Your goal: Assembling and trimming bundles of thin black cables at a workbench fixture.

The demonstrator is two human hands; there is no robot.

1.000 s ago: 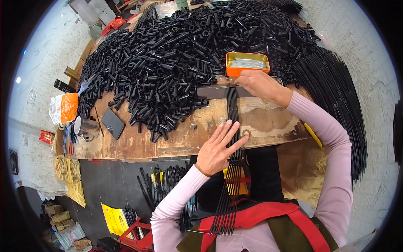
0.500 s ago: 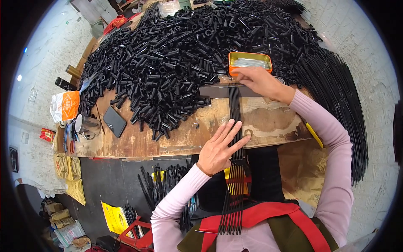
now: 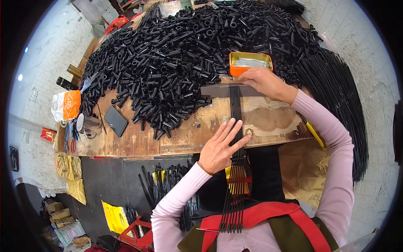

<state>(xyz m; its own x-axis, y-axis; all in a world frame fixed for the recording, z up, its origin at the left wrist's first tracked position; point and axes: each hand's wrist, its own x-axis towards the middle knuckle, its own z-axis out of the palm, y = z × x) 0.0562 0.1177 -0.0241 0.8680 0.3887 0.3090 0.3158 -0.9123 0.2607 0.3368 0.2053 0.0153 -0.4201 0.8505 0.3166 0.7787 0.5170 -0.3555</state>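
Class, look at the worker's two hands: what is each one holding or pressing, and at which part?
The left hand presses flat on the black rods near the workbench's front edge. The right hand rests at their far ends, beside the orange tin; no clear grasp visible.

Rods (image 3: 236, 109) cross the workbench (image 3: 176, 134); tin (image 3: 250, 63) behind them, phone (image 3: 116, 121) left.

We look steeply down from our head onto the workbench (image 3: 138, 143), close. The bench's far side lies toward twelve o'clock. Our forearms enter from six.

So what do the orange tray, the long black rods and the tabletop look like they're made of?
Orange tray: likely painted metal, given its thin rim and shiny silvery inside. Long black rods: thin and straight with a slight sheen, metal or plastic, can't tell. Tabletop: bare wood, brown, stained and worn.
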